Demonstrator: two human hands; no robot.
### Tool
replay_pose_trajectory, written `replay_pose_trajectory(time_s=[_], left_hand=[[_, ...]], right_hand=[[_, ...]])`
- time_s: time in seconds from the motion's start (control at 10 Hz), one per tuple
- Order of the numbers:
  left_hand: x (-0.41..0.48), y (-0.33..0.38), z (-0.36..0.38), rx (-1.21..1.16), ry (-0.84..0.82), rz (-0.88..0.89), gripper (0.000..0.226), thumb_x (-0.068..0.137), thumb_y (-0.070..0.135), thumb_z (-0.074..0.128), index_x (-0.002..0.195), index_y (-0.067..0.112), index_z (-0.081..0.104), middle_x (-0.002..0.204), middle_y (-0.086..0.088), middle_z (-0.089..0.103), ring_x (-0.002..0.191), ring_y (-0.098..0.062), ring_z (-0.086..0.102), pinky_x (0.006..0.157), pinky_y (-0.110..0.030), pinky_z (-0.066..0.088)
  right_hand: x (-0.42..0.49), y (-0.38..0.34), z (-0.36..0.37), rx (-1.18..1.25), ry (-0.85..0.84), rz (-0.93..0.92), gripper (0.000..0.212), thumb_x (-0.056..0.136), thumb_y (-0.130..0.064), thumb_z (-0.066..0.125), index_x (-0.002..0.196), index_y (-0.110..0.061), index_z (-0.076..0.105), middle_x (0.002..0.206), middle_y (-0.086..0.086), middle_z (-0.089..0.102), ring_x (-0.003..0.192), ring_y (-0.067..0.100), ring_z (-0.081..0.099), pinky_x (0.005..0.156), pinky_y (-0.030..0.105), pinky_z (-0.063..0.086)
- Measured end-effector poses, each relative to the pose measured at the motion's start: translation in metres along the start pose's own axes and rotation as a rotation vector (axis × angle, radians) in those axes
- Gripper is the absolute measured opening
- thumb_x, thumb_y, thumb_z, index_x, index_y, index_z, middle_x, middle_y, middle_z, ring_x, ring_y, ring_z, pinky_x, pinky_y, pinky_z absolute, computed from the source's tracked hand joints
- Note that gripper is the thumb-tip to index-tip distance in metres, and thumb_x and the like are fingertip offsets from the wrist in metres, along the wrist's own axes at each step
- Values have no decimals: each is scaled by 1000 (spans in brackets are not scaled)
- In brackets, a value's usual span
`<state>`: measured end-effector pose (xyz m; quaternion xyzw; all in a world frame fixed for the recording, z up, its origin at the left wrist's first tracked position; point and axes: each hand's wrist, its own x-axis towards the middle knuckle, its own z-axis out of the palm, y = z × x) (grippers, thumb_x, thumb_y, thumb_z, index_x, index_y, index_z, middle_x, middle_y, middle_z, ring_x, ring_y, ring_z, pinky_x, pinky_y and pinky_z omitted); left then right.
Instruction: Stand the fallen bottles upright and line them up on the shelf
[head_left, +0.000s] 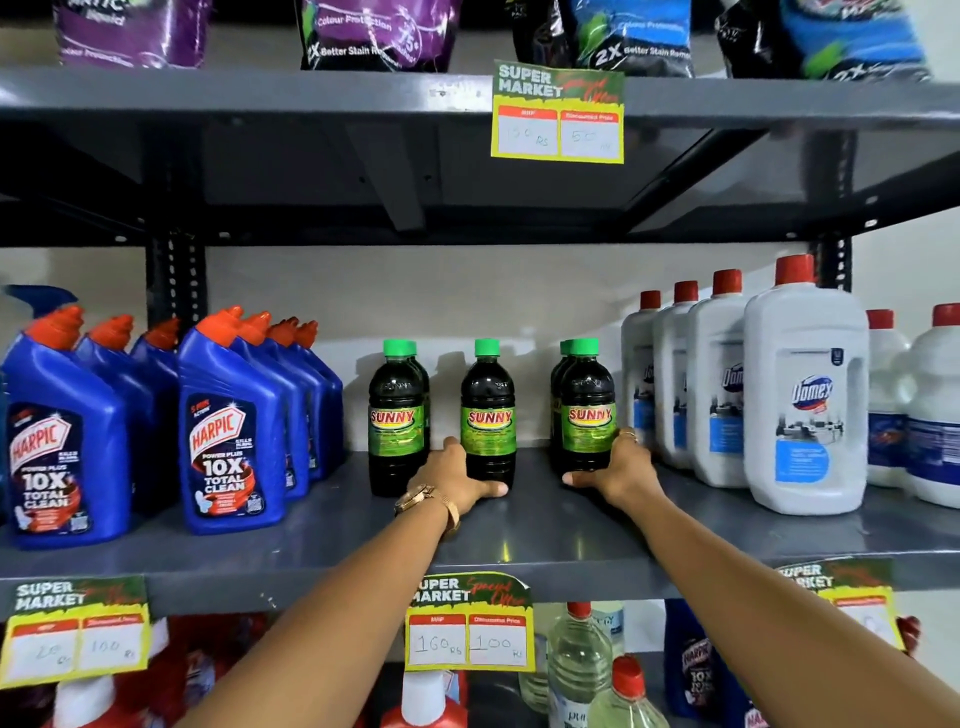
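— Head view is showing both hands busy on the grey shelf (545, 540), right?

— Yes. The left hand (457, 480) is clamping round the foot of the middle Sunny bottle (488, 415), and the right hand (615, 470) is gripping the base of the right Sunny bottle (587, 410). Another Sunny bottle (396, 421) is standing upright just left of them, with more hiding behind.

— What is crowding them?

— Blue Harpic bottles (231, 431) are standing in rows on the left, white Domex bottles (805, 395) on the right, both close by.

— And the room?

— A pale wall is showing behind. Detergent pouches (374, 36) are sitting on the shelf above, and price tags (470, 623) are hanging from the shelf edges.
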<state>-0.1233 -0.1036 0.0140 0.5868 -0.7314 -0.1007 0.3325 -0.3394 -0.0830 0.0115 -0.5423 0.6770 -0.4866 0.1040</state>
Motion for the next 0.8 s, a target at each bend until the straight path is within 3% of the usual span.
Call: replay_pose_trajectory(time_s=[0.3, 0.7, 0.8], left_hand=[[-1, 8, 3, 149, 25, 35, 74, 70, 58, 74, 117, 10, 44, 123, -12, 59, 109, -34, 58, 82, -39, 50], [-4, 12, 6, 122, 25, 6, 72, 72, 53, 75, 119, 8, 42, 125, -14, 58, 110, -36, 58, 86, -42, 50], [-5, 13, 5, 100, 26, -8, 72, 72, 52, 75, 119, 8, 43, 124, -14, 58, 109, -36, 58, 86, -41, 50]], right_hand=[[-5, -3, 1, -71, 26, -28, 85, 61, -25, 90, 126, 1, 41, 128, 22, 58, 120, 37, 56, 98, 41, 48], [-4, -2, 4, -78, -13, -5, 88, 62, -26, 89, 128, 1, 37, 129, 23, 56, 121, 39, 54, 101, 45, 46], [-4, -3, 2, -51, 23, 16, 98, 60, -30, 90, 133, 2, 34, 135, 24, 50, 126, 40, 50, 104, 47, 44]])
